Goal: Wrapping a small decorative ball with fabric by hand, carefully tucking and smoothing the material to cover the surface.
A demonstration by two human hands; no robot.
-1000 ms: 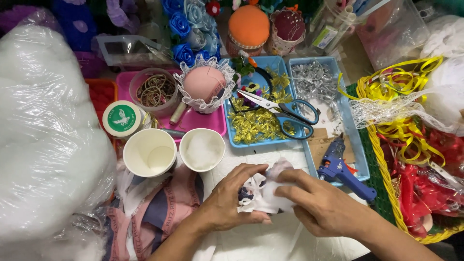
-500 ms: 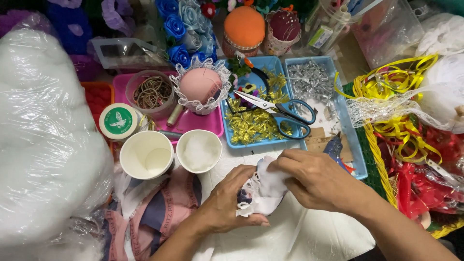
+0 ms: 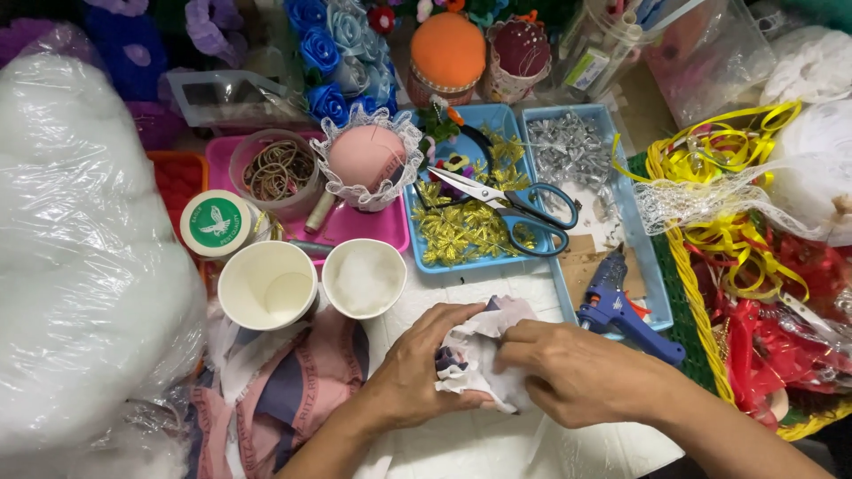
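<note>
Tabletop [image 3: 470, 443]: covered near the front edge by a white sheet; nearly all the rest is taken up by craft supplies. No wall or floor of the room is in view.

Both hands work at the front centre. Left hand [image 3: 417, 377] and right hand [image 3: 577, 372] are closed together around a small bundle of white cloth [image 3: 479, 355], fingers curled over it from either side. The bundle sits just above the white sheet, between the two hands.

Left of the hands: a heap of pink and blue fabric scraps [image 3: 293, 390], and beyond it a large clear bag of white stuffing [image 3: 80, 257] filling the left side.

Behind the hands: two white paper cups side by side, the left cup [image 3: 266, 286] empty, the right cup [image 3: 364, 277] holding white stuffing. Behind them a pink tray [image 3: 355, 226] carries a lace-trimmed pink pincushion [image 3: 368, 158] and a clear tub of rubber bands [image 3: 277, 168].

Centre: blue tray [image 3: 461, 257] with gold trimmings, blue-handled scissors [image 3: 515, 204] lying across them. A blue glue gun [image 3: 621, 310] lies just right of the hands.

Right: a basket [image 3: 688, 293] of yellow and red ribbon.
</note>
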